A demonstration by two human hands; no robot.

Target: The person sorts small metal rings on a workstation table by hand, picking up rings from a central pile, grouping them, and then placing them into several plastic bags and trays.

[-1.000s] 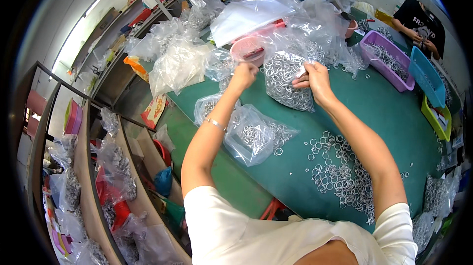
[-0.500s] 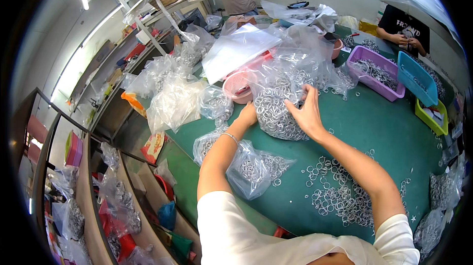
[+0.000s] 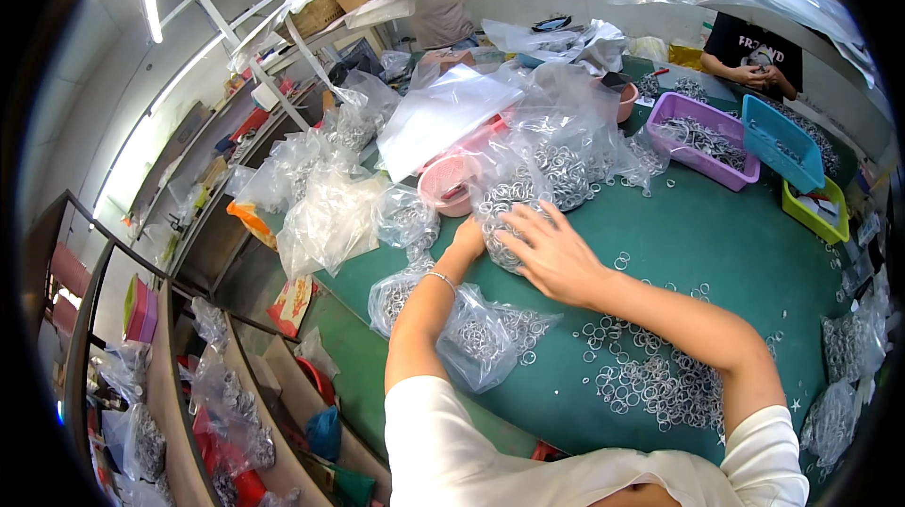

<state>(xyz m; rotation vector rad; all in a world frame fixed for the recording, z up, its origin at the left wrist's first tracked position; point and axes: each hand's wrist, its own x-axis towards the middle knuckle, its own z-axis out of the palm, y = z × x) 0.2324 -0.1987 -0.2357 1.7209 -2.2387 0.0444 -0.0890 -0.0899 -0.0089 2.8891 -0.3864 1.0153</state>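
Observation:
A clear plastic bag of silver metal rings stands in front of me on the green table. My right hand lies against its right front side, fingers spread over the plastic. On the bag's left is my left hand, its fingers hidden behind the bag. More bagged rings bulge just behind it. Left of the bag sits a pink basket. Nearer me, a smaller open bag of rings lies by my left forearm, and loose rings are spread under my right forearm.
Clear plastic sheeting and bags heap up at the back left. Purple, blue and green bins stand at the right. Across the table a person in a black shirt holds something small. Shelves line the left.
My right hand has gone from gripping the bag's upper right to lying spread on its front, lower and left. The bag has narrowed and shifted left. My left hand stays beside it.

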